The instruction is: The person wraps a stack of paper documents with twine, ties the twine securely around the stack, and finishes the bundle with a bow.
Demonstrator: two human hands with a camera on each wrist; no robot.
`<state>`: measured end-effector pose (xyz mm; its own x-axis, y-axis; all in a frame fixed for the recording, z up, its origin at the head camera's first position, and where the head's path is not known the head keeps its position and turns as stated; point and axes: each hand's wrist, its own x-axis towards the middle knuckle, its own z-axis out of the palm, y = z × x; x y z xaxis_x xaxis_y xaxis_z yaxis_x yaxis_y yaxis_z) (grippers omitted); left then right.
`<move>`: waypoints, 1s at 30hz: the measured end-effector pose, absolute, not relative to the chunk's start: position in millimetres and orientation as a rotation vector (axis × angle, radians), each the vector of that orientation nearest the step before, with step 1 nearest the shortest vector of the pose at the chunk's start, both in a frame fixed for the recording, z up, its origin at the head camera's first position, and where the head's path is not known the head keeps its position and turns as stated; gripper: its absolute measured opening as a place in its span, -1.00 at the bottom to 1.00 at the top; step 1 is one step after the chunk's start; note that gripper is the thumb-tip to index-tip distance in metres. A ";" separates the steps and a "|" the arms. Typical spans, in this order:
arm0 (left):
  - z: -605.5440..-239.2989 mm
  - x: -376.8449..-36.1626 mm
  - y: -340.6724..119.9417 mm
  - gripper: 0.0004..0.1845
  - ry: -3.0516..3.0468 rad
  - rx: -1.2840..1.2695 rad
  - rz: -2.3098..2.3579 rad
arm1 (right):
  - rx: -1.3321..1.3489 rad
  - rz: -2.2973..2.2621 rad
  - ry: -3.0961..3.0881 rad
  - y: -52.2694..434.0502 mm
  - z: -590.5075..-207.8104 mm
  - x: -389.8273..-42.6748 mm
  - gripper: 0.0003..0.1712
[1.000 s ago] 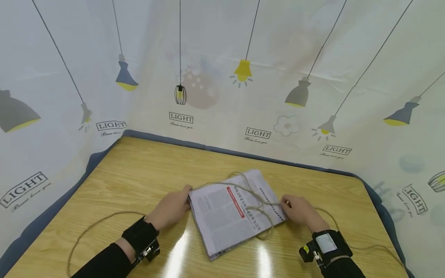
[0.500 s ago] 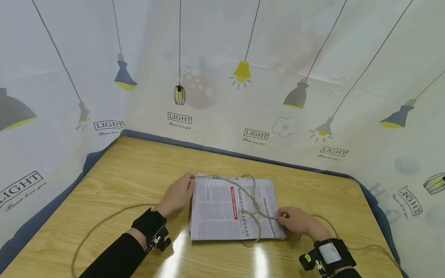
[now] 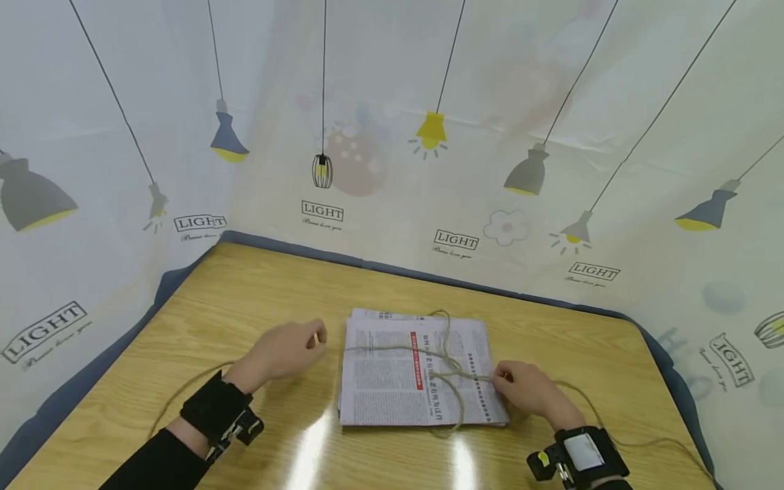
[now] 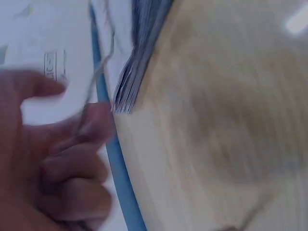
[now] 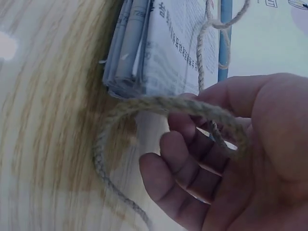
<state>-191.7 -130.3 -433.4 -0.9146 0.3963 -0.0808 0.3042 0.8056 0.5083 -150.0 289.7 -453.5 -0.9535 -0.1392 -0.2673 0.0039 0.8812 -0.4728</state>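
Note:
A stack of folded newspapers (image 3: pixel 382 395) lies flat on the wooden table, squared to the front. Twine (image 3: pixel 392 348) crosses its top sheet, meeting a second strand right of the middle in a loose crossing. Left of the stack, apart from it, my left hand (image 3: pixel 282 350) holds one length; in the left wrist view this twine (image 4: pixel 102 67) runs over the index finger into the curled fingers, thumb raised. At the stack's right edge my right hand (image 3: pixel 533 391) pinches the other length between thumb and index finger. A slack loop of twine (image 5: pixel 159 103) hangs across that palm.
Loose twine trails over the table (image 3: pixel 269 272) on both sides, behind each wrist. A dark blue edging (image 3: pixel 361 262) borders the table's far side, and a white curtain (image 3: pixel 392 224) printed with lamps stands behind it.
The newspaper stack has turned from slanted to square. My left hand has left its left edge and moved outward, drawing the twine lower across the top sheet. The right hand stays at the right edge.

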 end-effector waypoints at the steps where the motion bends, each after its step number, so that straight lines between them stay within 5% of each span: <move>1: -433.7 -183.9 -128.4 -0.56 2.750 0.557 0.638 | -0.098 -0.706 2.751 290.5 -453.9 -149.9 -0.83; 4: -440.0 -162.8 -115.9 0.09 2.631 0.599 0.488 | -0.086 -0.736 2.736 291.9 -453.7 -149.6 -0.82; 7: -454.5 -152.0 -103.7 0.39 2.651 0.661 0.470 | -0.074 -0.747 2.727 290.7 -453.9 -149.7 -0.82; 13: -465.3 -153.5 -92.3 0.17 2.751 0.757 0.419 | -0.022 -0.786 2.677 287.0 -459.7 -148.9 -0.82; 27: -472.1 -167.5 -93.8 0.04 2.782 0.759 0.479 | -0.032 -0.849 2.679 285.5 -462.9 -147.1 -0.80; 30: -469.6 -169.7 -100.9 -0.15 2.833 0.733 0.545 | -0.051 -0.864 2.700 288.5 -463.4 -147.8 -0.80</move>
